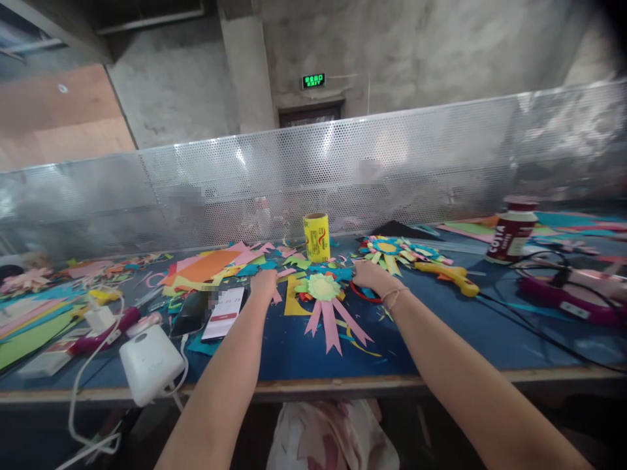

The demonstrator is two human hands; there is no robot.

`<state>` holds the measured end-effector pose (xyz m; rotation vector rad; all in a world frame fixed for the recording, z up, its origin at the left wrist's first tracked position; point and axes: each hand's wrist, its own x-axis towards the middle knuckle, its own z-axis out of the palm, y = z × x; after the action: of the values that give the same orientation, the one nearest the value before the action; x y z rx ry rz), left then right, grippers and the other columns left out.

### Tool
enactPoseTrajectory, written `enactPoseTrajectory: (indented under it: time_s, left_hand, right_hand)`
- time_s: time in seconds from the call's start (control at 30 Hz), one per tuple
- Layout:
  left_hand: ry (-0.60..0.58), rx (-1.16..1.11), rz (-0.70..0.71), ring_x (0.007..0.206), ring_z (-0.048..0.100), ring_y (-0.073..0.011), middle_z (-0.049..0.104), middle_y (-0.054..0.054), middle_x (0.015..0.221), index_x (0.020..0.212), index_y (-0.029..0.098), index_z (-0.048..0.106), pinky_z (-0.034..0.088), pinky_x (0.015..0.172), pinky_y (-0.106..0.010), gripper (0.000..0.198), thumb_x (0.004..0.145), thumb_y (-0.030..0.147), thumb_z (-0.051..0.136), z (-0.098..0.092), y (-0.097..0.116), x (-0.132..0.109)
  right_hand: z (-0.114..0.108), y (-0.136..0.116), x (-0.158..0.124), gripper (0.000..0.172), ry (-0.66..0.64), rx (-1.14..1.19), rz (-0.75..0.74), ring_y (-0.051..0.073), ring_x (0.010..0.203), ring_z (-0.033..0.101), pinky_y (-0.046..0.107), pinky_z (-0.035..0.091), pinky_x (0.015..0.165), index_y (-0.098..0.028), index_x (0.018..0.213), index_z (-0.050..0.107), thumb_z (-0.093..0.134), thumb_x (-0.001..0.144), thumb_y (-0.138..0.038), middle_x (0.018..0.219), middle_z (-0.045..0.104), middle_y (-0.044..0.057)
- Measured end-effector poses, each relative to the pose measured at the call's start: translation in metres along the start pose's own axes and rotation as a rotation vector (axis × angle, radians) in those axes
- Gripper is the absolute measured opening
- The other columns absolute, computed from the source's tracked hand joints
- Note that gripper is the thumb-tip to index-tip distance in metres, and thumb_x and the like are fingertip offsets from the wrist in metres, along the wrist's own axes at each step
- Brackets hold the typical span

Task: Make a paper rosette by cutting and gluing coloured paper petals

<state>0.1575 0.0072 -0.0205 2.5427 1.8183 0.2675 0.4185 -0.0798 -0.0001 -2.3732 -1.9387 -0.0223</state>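
Note:
On the blue table, a paper rosette (323,287) with a pale yellow scalloped centre and pink ribbon tails lies between my hands. My left hand (264,284) is closed at the scraps left of it, beside a yellow paper piece (296,307); what its fingers hold, if anything, is hidden. To the rosette's right, my right hand (372,275) is closed just above the red handle (366,295) of what may be scissors; its fingertips are too small to read. Behind the rosette stands a yellow tape roll (317,238).
A phone (224,314) and a white charger (150,364) with cables lie left. Another rosette (386,247), a yellow glue gun (448,275), a dark bottle (512,232) and black cables are right. A perforated metal screen (343,163) stands behind the table.

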Motion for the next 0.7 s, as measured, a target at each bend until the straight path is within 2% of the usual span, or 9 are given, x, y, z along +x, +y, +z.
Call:
enactPoseTrajectory:
  time_s: [0.2, 0.33, 0.47, 0.57, 0.7]
  left_hand:
    - [0.046, 0.0, -0.005, 0.096, 0.063, -0.0263, 0.066, -0.018, 0.099, 0.097, 0.015, 0.061, 0.045, 0.079, -0.033, 0.021, 0.08, 0.011, 0.049, 0.005, -0.004, 0.006]
    - [0.083, -0.016, -0.028, 0.091, 0.064, -0.0268, 0.066, -0.017, 0.095, 0.094, 0.014, 0.061, 0.045, 0.075, -0.033, 0.021, 0.079, 0.01, 0.047, 0.008, -0.005, 0.007]
    - [0.15, -0.034, -0.041, 0.094, 0.062, -0.0243, 0.067, -0.015, 0.095, 0.092, 0.016, 0.062, 0.045, 0.077, -0.031, 0.024, 0.08, 0.01, 0.042, 0.005, -0.004, 0.004]
    - [0.259, -0.046, -0.028, 0.095, 0.061, -0.0234, 0.067, -0.012, 0.093, 0.091, 0.017, 0.063, 0.043, 0.08, -0.032, 0.025, 0.081, 0.011, 0.041, 0.001, -0.003, 0.002]
    - [0.469, -0.151, -0.001, 0.093, 0.061, -0.0234, 0.069, -0.009, 0.089, 0.086, 0.019, 0.065, 0.042, 0.084, -0.034, 0.024, 0.08, 0.012, 0.043, -0.005, -0.003, 0.002]
  right_hand:
    - [0.0, 0.004, 0.001, 0.039, -0.04, 0.009, 0.053, 0.029, 0.095, 0.062, 0.029, 0.045, 0.069, -0.005, 0.108, 0.062, 0.055, 0.071, -0.018, 0.106, 0.063, 0.021]
    - [-0.004, 0.007, 0.0, 0.04, -0.091, 0.04, 0.076, 0.026, 0.087, 0.063, 0.028, 0.045, 0.065, -0.005, 0.105, 0.063, 0.059, 0.068, -0.019, 0.1, 0.066, 0.019]
    - [-0.007, 0.008, -0.002, 0.041, -0.147, 0.078, 0.102, 0.025, 0.084, 0.064, 0.027, 0.045, 0.06, -0.005, 0.103, 0.065, 0.063, 0.065, -0.021, 0.1, 0.066, 0.017]
    - [-0.005, 0.009, 0.002, 0.037, -0.175, 0.099, 0.112, 0.025, 0.084, 0.064, 0.027, 0.045, 0.06, -0.006, 0.098, 0.067, 0.063, 0.065, -0.021, 0.097, 0.067, 0.017]
    - [0.003, 0.012, 0.011, 0.033, -0.151, 0.147, 0.13, 0.025, 0.08, 0.065, 0.029, 0.045, 0.063, -0.005, 0.097, 0.067, 0.059, 0.071, -0.023, 0.088, 0.068, 0.018]
